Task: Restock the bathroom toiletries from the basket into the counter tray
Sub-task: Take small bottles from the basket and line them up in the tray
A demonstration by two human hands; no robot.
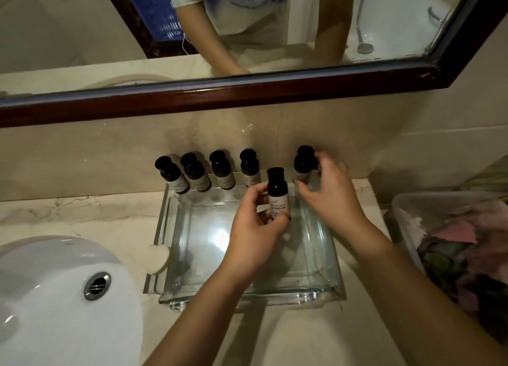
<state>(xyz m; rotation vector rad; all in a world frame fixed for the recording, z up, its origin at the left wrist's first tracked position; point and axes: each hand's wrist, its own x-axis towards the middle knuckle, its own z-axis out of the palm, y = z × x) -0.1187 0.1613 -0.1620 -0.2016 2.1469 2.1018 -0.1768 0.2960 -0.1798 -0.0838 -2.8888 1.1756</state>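
Fingers (255,193) of the left hand (251,229) curl round a dark bottle (277,192), holding it upright over the far part of the glass tray (176,255) at mid-frame. Left of it, four matching bottles (220,170) stand in a row at the tray's far edge, by the wall. Just right of it, the right hand (334,197), blurred, pinches a fifth bottle (303,162) at the row's right end. Crowding looks like the main risk: both hands work close together, so a knuckle or the carried bottle could clip a standing one and topple the row on slick glass. A bin (406,228) of cloths sits far right on the tabletop (82,214).
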